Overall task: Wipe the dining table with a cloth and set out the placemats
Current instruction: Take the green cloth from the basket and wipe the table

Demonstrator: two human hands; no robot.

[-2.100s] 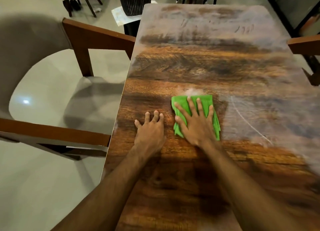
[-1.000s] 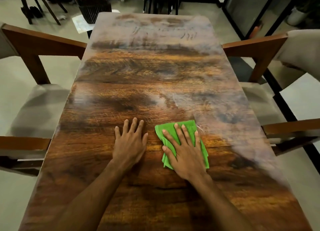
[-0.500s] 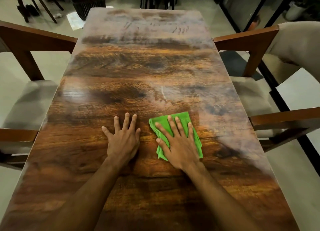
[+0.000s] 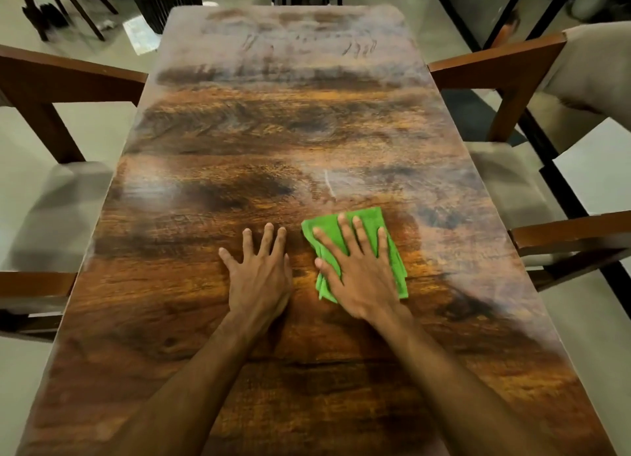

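Two hands down flat on the wooden table (image 4: 273,131), side by side, thumbs near each other but apart. Left hand (image 4: 259,278) spread wide, fingers straight, palm on bare wood, holding nothing. Right hand (image 4: 362,271) likewise splayed, pressing on one green cloth (image 4: 370,216) folded into a pad, with green showing past the fingertips and at both sides of the palm. One thin white streak (image 4: 329,182) on the wood just beyond the cloth. Far beyond the fingertips, a pale haze over the tabletop with finger-drawn strokes, not readable as letters. No legible brand or label anywhere. Two wooden armchairs with pale seats: one chair (image 4: 68,76) out past the left hand, one chair (image 4: 495,62) out past the right.
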